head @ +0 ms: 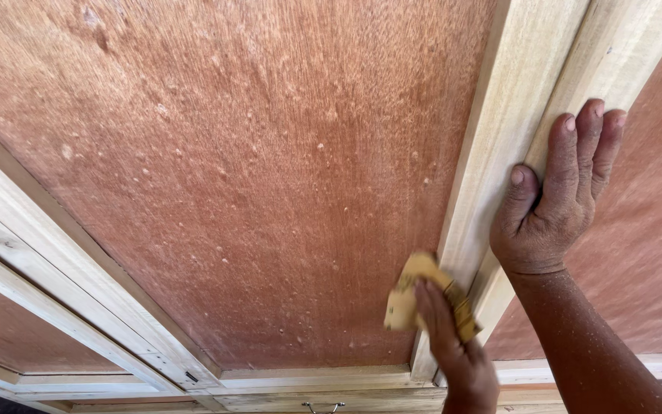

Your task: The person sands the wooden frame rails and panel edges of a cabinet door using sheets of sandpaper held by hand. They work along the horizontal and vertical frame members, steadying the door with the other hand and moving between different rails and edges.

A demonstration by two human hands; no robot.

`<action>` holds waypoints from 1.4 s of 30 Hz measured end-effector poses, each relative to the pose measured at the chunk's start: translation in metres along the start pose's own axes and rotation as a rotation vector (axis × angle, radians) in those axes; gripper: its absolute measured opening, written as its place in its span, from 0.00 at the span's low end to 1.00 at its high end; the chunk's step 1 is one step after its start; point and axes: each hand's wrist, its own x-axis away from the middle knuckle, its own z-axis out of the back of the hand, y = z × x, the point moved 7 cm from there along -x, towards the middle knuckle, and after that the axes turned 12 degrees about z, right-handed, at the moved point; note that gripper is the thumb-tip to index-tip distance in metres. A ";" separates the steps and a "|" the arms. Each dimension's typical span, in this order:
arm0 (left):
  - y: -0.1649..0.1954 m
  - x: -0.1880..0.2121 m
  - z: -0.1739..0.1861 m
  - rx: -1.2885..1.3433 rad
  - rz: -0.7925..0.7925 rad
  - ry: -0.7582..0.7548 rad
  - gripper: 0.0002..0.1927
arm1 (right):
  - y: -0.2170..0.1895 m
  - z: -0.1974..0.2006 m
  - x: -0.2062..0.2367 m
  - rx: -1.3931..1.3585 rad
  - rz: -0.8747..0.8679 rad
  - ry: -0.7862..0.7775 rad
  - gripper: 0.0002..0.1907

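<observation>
Sandpaper against the frame

The left hand (453, 349) pinched a folded yellow sandpaper (415, 300) (slightly blurred) in a narrow grip, pressed where the reddish plywood panel (231, 176) met the pale wooden rail (492, 138). The right hand (557, 195) lay flat, open, on that rail.

Big flat panel (254, 176) left of the wood strip (499, 138), right hand (557, 203) flat on the strip, sandpaper (415, 295) under left hand (453, 345), just beside the strip's foot

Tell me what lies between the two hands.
In the head view, only the pale wooden rail separates left hand, pressing yellow sandpaper, from right hand.
</observation>
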 end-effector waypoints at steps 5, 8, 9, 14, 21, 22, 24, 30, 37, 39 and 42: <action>-0.007 0.006 -0.010 0.134 0.133 0.018 0.30 | -0.002 0.000 -0.001 -0.002 0.013 0.013 0.26; 0.011 -0.012 -0.030 -0.015 -0.129 0.008 0.28 | -0.003 0.001 -0.003 0.004 0.015 0.014 0.27; 0.012 -0.015 -0.032 -0.033 -0.168 -0.014 0.28 | -0.003 0.001 -0.003 0.005 0.012 0.005 0.26; -0.006 0.003 0.004 -0.192 -0.103 -0.094 0.29 | -0.008 0.004 -0.002 -0.010 0.019 0.002 0.25; 0.061 -0.046 -0.024 0.007 -0.337 -0.066 0.28 | -0.002 0.001 0.003 -0.022 -0.013 0.081 0.25; 0.077 -0.059 -0.032 0.013 -0.418 -0.037 0.28 | 0.000 0.001 0.004 -0.026 -0.013 0.106 0.26; 0.095 -0.074 -0.040 0.002 -0.440 -0.079 0.27 | -0.001 -0.004 0.005 0.039 0.014 0.075 0.26; 0.081 -0.049 -0.001 -0.179 -0.357 -0.247 0.28 | -0.009 0.002 0.002 -0.045 0.001 0.104 0.24; 0.125 -0.105 -0.061 -0.097 -0.545 -0.074 0.28 | -0.029 -0.024 -0.010 0.375 -0.024 -0.110 0.24; 0.143 -0.119 -0.072 -0.121 -0.586 -0.051 0.27 | -0.028 -0.029 -0.005 0.453 0.020 -0.139 0.24; 0.150 -0.111 -0.054 -0.139 -0.568 -0.110 0.26 | -0.012 -0.027 0.006 0.562 0.081 -0.181 0.25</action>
